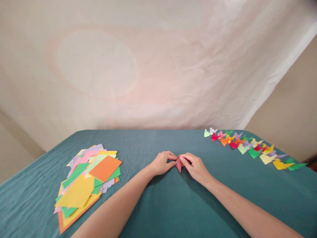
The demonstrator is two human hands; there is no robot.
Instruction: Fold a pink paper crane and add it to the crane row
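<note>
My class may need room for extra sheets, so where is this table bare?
Bare cloth shows between the paper pile and left grip, between the right grip and the paper birds, and between the forearms. It is crowded at left under that pile, at right along the birds, and mid-table, where both grips meet at pink folded paper.

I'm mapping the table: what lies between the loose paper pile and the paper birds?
The left hand, the right hand, their forearms and the pink folded paper they hold, over cloth, as the head view shows.
</note>
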